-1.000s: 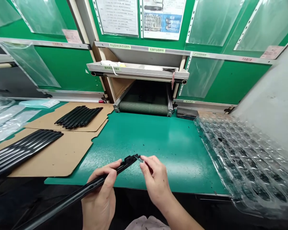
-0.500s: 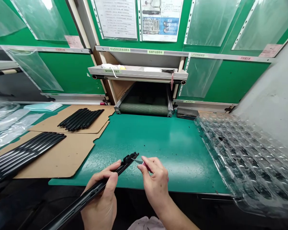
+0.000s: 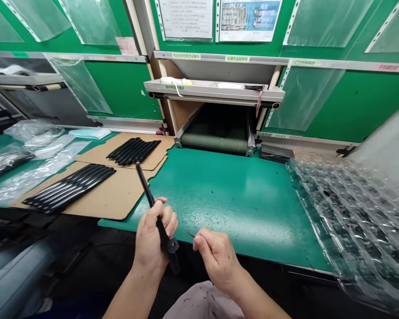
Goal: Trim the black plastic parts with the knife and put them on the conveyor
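My left hand grips a long black plastic strip near its connector end. The strip points up and away to the left, and its connector end sits low by my wrist. My right hand is closed around a small blade tool, of which only the thin metal tip shows. That tip lies just right of the strip's connector end, a small gap apart. Both hands hover over the front edge of the green mat.
Two cardboard sheets on the left carry rows of black strips, with a second batch of strips behind. Clear blister trays fill the right side. A conveyor belt opens at the back. Plastic bags lie far left.
My left hand has swung the strip round, so its long end now points up and away and the connector end sits low. The blade tip has come off the connector. The camera has turned left.
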{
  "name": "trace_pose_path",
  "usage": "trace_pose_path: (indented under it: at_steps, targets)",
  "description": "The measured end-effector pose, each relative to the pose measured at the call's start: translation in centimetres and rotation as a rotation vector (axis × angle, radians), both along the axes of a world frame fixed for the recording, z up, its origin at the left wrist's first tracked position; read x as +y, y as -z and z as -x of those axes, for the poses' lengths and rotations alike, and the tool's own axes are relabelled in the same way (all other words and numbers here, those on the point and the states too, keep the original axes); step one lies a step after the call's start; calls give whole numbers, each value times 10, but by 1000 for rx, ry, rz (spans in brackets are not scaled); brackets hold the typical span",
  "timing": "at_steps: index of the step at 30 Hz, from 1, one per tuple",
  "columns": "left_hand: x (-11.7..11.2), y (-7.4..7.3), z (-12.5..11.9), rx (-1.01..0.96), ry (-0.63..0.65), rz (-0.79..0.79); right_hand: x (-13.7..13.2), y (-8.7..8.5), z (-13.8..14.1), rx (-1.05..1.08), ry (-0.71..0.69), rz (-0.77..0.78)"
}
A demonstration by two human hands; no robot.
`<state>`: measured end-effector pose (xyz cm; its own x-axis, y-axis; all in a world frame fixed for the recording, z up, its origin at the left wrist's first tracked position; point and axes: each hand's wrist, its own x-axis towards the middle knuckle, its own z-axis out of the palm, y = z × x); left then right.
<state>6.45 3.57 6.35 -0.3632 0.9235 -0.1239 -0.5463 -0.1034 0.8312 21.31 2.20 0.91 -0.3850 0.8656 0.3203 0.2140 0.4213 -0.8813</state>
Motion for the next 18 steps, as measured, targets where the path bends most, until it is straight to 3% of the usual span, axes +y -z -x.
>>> trace_pose_path:
  at_steps: [6,11,15,18]
  targets:
    - [-1,10,-1,-30,157,110,-2,-14,7,-183,19,-181]
    - [-3,9,-3,7,208,211,3,-14,13,-363,35,-392]
    - [-3,7,-4,-10,201,239,2,-9,13,-437,17,-421]
    - [-1,9,-6,-41,199,257,-1,-7,14,-362,11,-355]
